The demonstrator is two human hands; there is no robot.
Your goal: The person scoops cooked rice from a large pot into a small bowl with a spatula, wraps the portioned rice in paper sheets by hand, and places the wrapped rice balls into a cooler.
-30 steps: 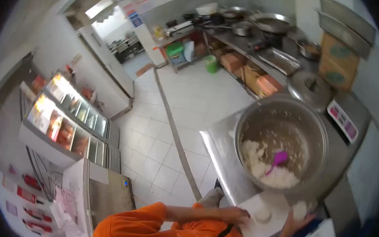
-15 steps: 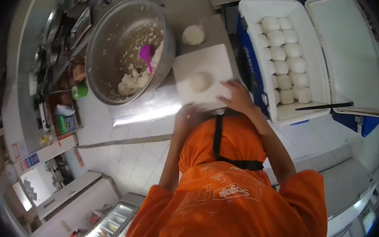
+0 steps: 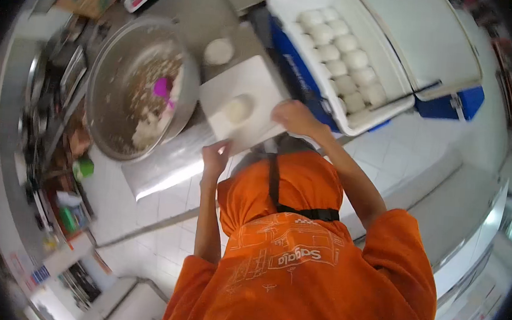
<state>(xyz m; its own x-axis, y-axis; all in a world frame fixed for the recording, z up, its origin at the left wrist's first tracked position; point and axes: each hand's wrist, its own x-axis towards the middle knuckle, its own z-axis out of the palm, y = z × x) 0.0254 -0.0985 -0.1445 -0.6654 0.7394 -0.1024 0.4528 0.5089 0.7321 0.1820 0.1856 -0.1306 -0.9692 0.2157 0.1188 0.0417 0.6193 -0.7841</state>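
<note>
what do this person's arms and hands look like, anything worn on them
The left hand and right hand are bare, without gloves, and blur hides finer detail. The forearms are uncovered too, with no watch or bracelet that I can make out. Loose, short orange sleeves cover the upper arms, part of an orange shirt with white print on it.

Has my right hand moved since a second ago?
Yes. Judged against the big metal pot, your right hand has moved farther away, to the edge of the white square.
</note>
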